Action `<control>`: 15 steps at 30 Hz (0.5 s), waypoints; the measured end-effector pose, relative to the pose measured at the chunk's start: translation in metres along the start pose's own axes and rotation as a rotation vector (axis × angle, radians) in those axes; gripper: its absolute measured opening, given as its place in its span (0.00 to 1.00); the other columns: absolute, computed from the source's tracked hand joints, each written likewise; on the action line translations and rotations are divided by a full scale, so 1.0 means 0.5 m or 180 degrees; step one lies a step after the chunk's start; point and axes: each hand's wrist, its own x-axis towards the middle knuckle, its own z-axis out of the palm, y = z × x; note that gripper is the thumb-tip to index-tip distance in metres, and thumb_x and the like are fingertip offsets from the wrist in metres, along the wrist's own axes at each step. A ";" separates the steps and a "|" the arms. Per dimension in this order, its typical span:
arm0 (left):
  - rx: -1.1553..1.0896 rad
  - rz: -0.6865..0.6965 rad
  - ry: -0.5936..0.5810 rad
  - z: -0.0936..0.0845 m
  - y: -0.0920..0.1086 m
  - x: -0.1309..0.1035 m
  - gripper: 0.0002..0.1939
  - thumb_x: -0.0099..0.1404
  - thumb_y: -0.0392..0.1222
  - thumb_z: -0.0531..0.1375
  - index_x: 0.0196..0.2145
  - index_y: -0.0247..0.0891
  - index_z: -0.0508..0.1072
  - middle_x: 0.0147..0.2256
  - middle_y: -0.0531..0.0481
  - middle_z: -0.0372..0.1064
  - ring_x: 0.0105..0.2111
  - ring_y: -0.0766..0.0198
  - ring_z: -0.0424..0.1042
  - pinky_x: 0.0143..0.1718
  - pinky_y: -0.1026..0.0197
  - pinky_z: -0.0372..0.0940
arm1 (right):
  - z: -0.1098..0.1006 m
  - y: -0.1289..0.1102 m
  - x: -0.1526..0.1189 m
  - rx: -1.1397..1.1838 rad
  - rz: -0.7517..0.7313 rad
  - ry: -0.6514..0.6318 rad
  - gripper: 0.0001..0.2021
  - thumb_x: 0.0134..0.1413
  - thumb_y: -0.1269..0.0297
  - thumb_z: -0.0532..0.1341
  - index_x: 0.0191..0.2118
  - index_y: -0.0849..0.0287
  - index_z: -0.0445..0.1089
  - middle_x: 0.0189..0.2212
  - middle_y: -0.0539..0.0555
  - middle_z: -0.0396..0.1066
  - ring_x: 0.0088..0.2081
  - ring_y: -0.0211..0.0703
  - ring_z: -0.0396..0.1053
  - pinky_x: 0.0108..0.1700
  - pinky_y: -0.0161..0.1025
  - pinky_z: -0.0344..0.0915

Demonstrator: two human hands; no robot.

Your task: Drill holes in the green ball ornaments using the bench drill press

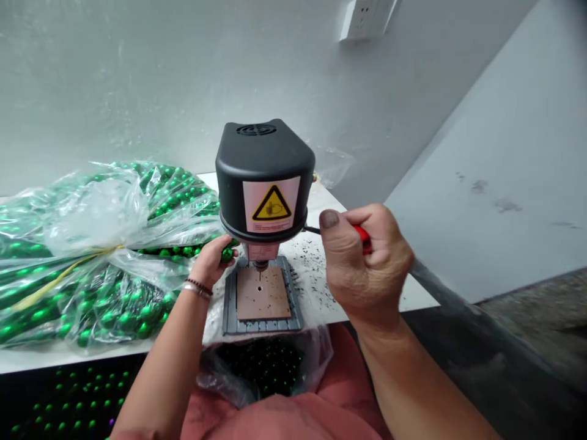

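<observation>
Gripping a red lever handle (364, 237), the right hand (364, 272) is closed; the left hand (210, 261) pinches a shiny green round bead (226, 254), not yet under the thin metal drill bit (260, 276) to its right. Black shavings (300, 269) between the hands suggest partial progress; what remains is unclear.

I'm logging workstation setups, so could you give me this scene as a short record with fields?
Machine: black bench drill with a yellow warning triangle on its front
Left hand: beside the drill, fingers on a green bead
Right hand: closed around the red handle of the side lever
Under the bit: brown board with a hole, on a grey base
Bit touching board: cannot tell
Left side: clear plastic bag of green beads
Debris: dark specks around the base
Wall: white socket
</observation>
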 end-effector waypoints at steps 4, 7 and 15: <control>0.0585 0.0013 0.0827 -0.065 -0.031 -0.079 0.15 0.52 0.49 0.59 0.33 0.37 0.65 0.28 0.55 0.62 0.22 0.69 0.68 0.18 0.70 0.57 | 0.001 0.000 -0.002 0.0026 0.0039 -0.0019 0.12 0.52 0.59 0.57 0.23 0.58 0.58 0.14 0.43 0.51 0.17 0.26 0.49 0.18 0.28 0.49; 0.1028 -0.0026 0.0944 -0.081 -0.078 -0.135 0.16 0.55 0.53 0.56 0.35 0.38 0.65 0.26 0.55 0.63 0.23 0.66 0.69 0.18 0.68 0.57 | 0.003 0.000 -0.002 0.0058 0.0041 -0.0025 0.12 0.52 0.59 0.57 0.23 0.58 0.58 0.14 0.43 0.50 0.17 0.26 0.48 0.19 0.29 0.50; 0.1034 0.0215 0.0800 -0.066 -0.118 -0.189 0.23 0.55 0.54 0.56 0.42 0.35 0.67 0.23 0.54 0.64 0.23 0.66 0.67 0.17 0.68 0.55 | 0.002 0.000 -0.004 0.0128 0.0091 -0.0058 0.13 0.52 0.57 0.56 0.23 0.58 0.58 0.15 0.44 0.50 0.18 0.27 0.49 0.20 0.29 0.52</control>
